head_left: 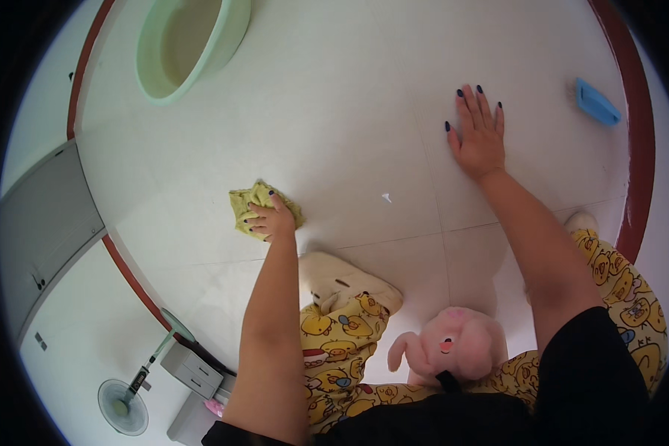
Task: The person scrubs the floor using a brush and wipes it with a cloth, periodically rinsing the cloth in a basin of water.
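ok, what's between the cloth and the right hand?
Head view: between cloth and right hand, tiled floor with one small white speck, too small to identify, slightly toward the person's side.

head: left fisheye | worn on head | looks steeply down | floor [334, 134] fills middle | left hand [274, 218], right hand [480, 146] near | skirting [641, 149] curves along rim

The cloth [253, 195] lies on the floor [349, 111], left of the brush [599, 104].
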Available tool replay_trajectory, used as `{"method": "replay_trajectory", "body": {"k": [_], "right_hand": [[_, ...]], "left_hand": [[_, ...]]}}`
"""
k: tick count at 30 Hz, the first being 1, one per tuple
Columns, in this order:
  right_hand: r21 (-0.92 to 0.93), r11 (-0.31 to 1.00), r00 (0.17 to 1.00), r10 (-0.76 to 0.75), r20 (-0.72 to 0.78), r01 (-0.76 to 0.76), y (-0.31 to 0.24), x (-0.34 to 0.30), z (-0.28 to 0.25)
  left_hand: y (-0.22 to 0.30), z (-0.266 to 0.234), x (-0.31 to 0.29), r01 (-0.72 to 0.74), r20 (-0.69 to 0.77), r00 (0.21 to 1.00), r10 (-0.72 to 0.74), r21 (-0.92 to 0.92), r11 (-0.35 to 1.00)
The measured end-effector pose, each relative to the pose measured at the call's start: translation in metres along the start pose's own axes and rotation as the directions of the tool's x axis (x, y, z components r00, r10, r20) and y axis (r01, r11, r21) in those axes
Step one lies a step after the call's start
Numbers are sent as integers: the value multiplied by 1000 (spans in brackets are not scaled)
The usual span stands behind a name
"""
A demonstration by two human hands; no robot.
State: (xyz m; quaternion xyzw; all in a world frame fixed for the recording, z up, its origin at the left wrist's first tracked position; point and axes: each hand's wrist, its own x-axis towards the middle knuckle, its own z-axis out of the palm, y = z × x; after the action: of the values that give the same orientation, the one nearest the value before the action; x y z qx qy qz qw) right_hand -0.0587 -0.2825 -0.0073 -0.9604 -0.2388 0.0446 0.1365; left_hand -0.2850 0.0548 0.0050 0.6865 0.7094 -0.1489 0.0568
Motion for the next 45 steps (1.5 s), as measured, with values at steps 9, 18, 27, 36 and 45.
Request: {"method": "replay_trajectory", "body": {"k": [9,18,27,36,45], "right_hand": [[40,999,1000,4,12,-4,1,7,15],[17,1000,999,12,38,-12,3,12,31],[171,985,1000,6,-22,-3,5,3,42],[210,978,999,14,-43,-5,-3,5,43],[184,983,1000,22,1,-22,-5,8,39]], "left_hand": [[29,47,-104,-277,-69,957,281,71,958],[18,96,-251,-628,44,775,630,159,761],[25,87,-221,-724,39,682,731,178,666],[118,60,-110,-808,-76,540,839,234,541],[180,48,-103,-792,-63,569,820,225,567]]}}
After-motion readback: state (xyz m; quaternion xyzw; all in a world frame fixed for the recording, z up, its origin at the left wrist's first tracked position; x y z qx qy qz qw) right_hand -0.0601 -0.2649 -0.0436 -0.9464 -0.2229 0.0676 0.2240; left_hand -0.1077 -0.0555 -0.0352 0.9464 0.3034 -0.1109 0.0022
